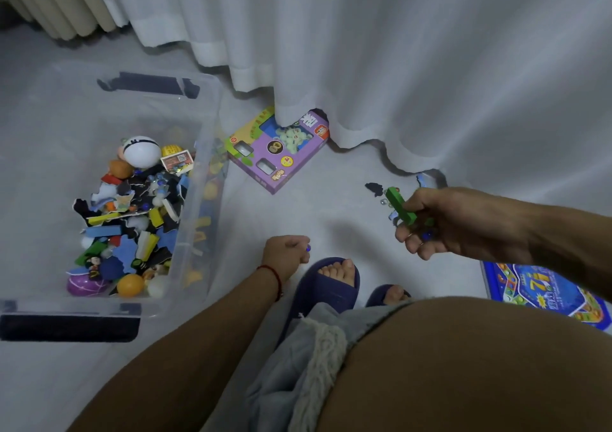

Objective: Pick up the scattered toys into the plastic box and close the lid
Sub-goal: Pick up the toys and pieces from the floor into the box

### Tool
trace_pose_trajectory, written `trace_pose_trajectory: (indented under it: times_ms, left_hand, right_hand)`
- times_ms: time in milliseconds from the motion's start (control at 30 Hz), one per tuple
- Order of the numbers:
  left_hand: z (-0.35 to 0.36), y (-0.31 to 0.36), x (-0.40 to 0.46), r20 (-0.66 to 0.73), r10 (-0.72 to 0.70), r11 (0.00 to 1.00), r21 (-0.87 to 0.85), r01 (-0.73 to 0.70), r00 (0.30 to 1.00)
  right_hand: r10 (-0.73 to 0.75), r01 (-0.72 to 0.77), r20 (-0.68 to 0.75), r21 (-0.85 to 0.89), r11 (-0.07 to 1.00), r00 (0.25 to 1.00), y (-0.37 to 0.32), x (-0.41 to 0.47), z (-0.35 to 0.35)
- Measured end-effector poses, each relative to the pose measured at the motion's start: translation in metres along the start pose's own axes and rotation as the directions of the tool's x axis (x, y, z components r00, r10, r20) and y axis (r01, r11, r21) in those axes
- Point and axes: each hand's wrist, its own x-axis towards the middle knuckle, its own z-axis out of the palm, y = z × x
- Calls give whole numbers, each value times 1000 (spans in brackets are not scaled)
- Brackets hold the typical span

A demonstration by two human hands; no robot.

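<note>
My left hand (285,253) is clenched around a small blue marble (308,248) above the floor (298,213). My right hand (453,224) grasps a green block (399,203) and marbles. The plastic box (205,166), lid off, holds toys at my left. A purple carton (278,153) lies at the curtain (364,50) hem
</note>
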Motion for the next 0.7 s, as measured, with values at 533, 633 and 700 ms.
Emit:
trace_pose_trajectory:
  times_ms: [533, 633, 700]
  left_hand:
    - [-231, 127, -116, -442, -105, 725, -647, -236, 891]
    - [-223, 130, -122, -400, -87, 805, -568, -172, 912]
    - [-205, 131, -116, -386, 9, 856, -474, -207, 922]
  right_hand:
    - [-238, 275, 280, -103, 956, 930, -151, 73, 244]
    - [-226, 286, 248, -241, 928, 942, -142, 69, 215]
    - [-224, 297, 230, -368, 881, 947, -130, 60, 174]
